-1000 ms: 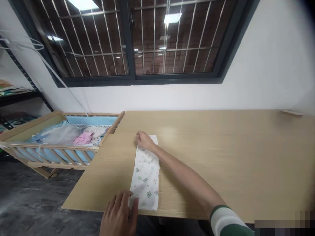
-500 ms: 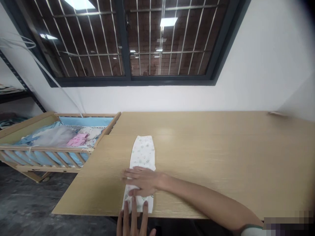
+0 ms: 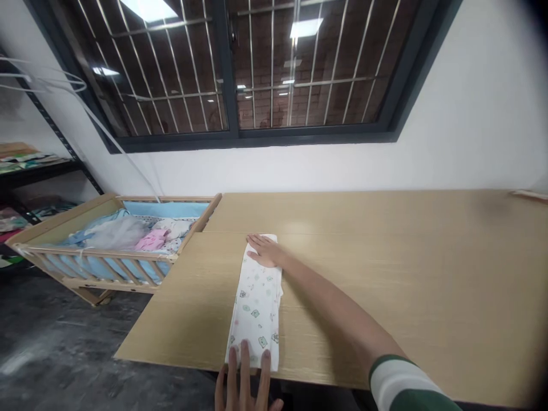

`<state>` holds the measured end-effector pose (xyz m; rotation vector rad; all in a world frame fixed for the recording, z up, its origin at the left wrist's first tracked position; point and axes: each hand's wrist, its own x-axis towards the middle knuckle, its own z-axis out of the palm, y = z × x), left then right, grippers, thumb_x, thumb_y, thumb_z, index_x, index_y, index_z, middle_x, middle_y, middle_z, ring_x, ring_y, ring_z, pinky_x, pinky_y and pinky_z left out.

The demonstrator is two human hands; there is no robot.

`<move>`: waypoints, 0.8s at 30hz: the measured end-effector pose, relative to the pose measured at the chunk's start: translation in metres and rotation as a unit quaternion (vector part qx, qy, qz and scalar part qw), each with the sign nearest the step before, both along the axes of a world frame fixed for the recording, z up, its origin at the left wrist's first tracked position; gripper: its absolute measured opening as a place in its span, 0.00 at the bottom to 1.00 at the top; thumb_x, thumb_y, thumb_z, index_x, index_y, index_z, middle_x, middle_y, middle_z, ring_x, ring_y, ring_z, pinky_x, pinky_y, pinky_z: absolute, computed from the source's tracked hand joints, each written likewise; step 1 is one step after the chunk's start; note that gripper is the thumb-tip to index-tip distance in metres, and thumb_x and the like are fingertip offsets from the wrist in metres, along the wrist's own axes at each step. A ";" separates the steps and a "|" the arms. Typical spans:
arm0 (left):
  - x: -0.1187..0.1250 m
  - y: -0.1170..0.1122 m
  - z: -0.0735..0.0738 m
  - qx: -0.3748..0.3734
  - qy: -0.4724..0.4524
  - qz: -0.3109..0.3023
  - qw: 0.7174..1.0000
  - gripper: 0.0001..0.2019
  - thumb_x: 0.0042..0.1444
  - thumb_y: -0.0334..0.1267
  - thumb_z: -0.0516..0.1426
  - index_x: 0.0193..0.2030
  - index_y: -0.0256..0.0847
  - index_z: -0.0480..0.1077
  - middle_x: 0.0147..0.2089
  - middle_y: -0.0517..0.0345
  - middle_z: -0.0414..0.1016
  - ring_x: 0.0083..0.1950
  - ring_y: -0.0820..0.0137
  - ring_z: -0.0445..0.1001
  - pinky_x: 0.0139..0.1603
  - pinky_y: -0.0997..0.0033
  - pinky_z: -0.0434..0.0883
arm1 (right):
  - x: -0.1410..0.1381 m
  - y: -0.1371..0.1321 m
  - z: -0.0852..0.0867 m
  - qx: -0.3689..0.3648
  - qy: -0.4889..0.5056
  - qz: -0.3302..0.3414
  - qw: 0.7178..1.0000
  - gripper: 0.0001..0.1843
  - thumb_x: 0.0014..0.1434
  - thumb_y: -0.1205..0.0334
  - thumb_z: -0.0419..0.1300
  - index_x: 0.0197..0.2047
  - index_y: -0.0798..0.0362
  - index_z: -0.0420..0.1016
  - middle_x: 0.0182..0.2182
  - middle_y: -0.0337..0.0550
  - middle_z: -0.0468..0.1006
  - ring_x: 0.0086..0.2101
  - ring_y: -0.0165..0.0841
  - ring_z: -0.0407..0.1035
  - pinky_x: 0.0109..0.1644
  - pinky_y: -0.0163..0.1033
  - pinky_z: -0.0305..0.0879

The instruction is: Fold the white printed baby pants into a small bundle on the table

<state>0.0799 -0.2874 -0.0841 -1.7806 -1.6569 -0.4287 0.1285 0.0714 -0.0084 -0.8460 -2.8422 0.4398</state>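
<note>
A long, narrow folded white cloth (image 3: 257, 302) with small green and grey prints lies flat on the wooden table (image 3: 363, 274). Its near end reaches the table's front edge. My right hand (image 3: 264, 251) rests palm down on the far end of the cloth, fingers stretched out toward the left. At the near end, my left hand (image 3: 246, 379) lies with spread fingertips on the cloth; its lower part runs out of the picture. Neither hand grips anything.
Left of the table stands a wooden crib (image 3: 128, 268) with blue lining, holding a pink cloth (image 3: 153, 240) and other fabrics. Behind it, a shelf (image 3: 38, 171) carries folded cloths. A barred window (image 3: 240, 74) is set in the wall beyond the table.
My right hand has slid from the cloth's near half to its far end. My left hand stays at the near end. The view has shifted slightly to the left.
</note>
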 end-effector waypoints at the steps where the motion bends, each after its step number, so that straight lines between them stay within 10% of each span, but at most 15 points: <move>1: -0.001 0.001 -0.002 0.008 0.010 -0.005 1.000 0.32 0.58 0.61 0.58 0.67 0.51 0.67 0.57 0.40 0.78 0.54 0.42 0.78 0.44 0.46 0.76 | 0.000 0.003 -0.001 0.001 0.004 0.001 1.000 0.39 0.71 0.40 0.38 0.77 0.53 0.44 0.75 0.46 0.43 0.73 0.38 0.35 0.75 0.47 0.30; 15: 0.050 0.027 0.018 -0.039 -0.117 -0.025 0.992 0.28 0.58 0.55 0.61 0.63 0.46 0.71 0.61 0.37 0.74 0.58 0.38 0.73 0.48 0.39 0.72 | 0.053 0.023 0.007 0.048 0.069 -0.010 0.996 0.32 0.71 0.50 0.45 0.73 0.55 0.57 0.72 0.50 0.55 0.71 0.42 0.47 0.74 0.51 0.41; 20: 0.014 0.038 0.050 -0.070 -0.154 -0.117 0.979 0.19 0.63 0.46 0.58 0.60 0.46 0.72 0.54 0.50 0.80 0.49 0.57 0.78 0.46 0.57 0.75 | 0.069 -0.032 0.027 0.125 0.110 -0.003 0.986 0.27 0.70 0.57 0.47 0.67 0.59 0.64 0.67 0.60 0.63 0.66 0.47 0.56 0.69 0.55 0.51; 24: -0.011 0.044 0.068 -0.085 -0.193 -0.186 0.960 0.11 0.67 0.39 0.53 0.51 0.45 0.74 0.53 0.53 0.80 0.51 0.62 0.78 0.49 0.60 0.76 | 0.091 -0.106 0.050 0.069 0.093 0.042 0.992 0.18 0.70 0.60 0.47 0.45 0.55 0.78 0.43 0.54 0.79 0.45 0.41 0.71 0.54 0.48 0.65</move>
